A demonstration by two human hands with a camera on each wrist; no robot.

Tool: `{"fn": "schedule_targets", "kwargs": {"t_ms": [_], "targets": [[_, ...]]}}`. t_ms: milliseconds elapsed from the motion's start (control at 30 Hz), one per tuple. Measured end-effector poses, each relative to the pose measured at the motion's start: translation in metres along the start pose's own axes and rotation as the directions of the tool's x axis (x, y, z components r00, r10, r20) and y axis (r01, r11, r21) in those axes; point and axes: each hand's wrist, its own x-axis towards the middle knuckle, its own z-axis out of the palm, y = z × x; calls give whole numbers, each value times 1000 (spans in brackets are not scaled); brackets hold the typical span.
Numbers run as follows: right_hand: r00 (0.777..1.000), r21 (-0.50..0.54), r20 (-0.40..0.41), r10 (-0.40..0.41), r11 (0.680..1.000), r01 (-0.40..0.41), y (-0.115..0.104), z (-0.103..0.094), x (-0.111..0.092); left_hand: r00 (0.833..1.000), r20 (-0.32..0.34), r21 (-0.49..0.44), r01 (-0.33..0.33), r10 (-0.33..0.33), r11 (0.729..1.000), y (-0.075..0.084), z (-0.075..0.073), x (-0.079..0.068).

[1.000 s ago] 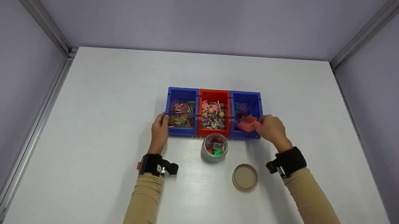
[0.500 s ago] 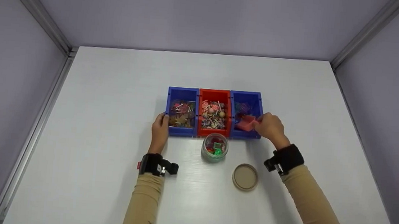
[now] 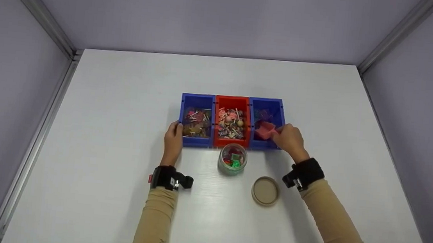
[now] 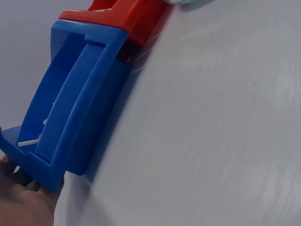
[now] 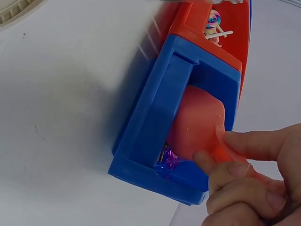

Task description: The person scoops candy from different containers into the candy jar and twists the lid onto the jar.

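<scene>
In the head view my right hand (image 3: pixel 289 139) holds a pink scoop (image 3: pixel 266 130) by its handle, inside the right blue bin (image 3: pixel 263 144). The right wrist view shows thumb and curled fingers round the handle, the scoop's bowl (image 5: pixel 197 120) down in the bin, and shiny purple pieces (image 5: pixel 170 161) beside it. My left hand (image 3: pixel 173 143) grips the near left corner of the left blue bin (image 3: pixel 196 142), which contains lollipops (image 3: pixel 198 116). Between these bins, a red bin (image 3: pixel 231 141) contains more lollipops and small candy-like pieces (image 3: pixel 231 128).
Just in front of the red bin stands a clear jar (image 3: pixel 230 170), partly filled with red and green pieces (image 3: pixel 236 160). A round beige lid (image 3: pixel 265 191) lies to its right, nearer the person. Everything rests on a white table (image 3: pixel 124 101) with walls around it.
My right hand and the scoop have shifted slightly left inside the right bin, the scoop's bowl now nearer the red bin. The left hand keeps its hold on the left bin.
</scene>
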Motion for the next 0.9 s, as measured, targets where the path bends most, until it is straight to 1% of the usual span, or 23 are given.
{"fn": "schedule_targets", "kwargs": {"t_ms": [133,267,433,567,733,900], "targets": [[999,15,-24,21,1000,-21,0,5,2,1000,4,3,1,-1,1000,0,0,1],[998,33,-54,44,999,-42,-4,11,2,1000,-5,-7,3,-3,1000,0,0,0],[989,56,-87,120,992,-115,-12,19,3,1000,-1,-12,9,-9,1000,-1,0,-1],[982,77,-104,158,986,-151,-19,24,4,1000,4,-13,16,-16,1000,-1,-1,0],[977,120,-112,179,979,-165,-25,31,7,1000,4,-2,23,-23,1000,-2,-1,1],[973,151,-155,173,977,-150,-23,38,10,999,6,0,35,-35,999,-1,-2,1]]}}
